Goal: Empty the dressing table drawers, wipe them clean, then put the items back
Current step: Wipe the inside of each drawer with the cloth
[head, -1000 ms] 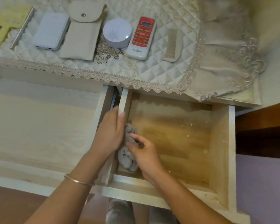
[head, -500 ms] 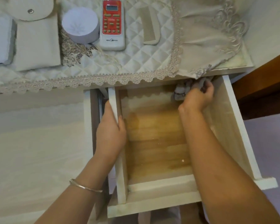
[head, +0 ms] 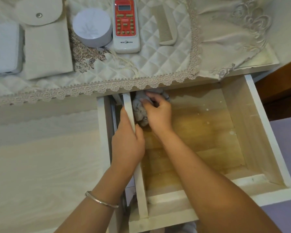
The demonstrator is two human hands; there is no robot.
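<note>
Fingers (head: 155,96) of the right hand (head: 158,115) curled tight round the grey rag (head: 139,113), wadded right under them against the drawer wall (head: 128,105) just left. Left hand (head: 127,145) clamped on that wall. Soft, light stuff, best grabbed mid-bunch.

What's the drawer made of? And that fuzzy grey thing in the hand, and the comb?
The drawer looks like wood: its bare bottom shows yellowish grain lines, and its walls seem painted matte white. The cloth the right hand holds looks like soft, fluffy fabric, maybe microfibre, since it bunches up. The comb is probably plain beige plastic, smooth and stiff-looking.
</note>
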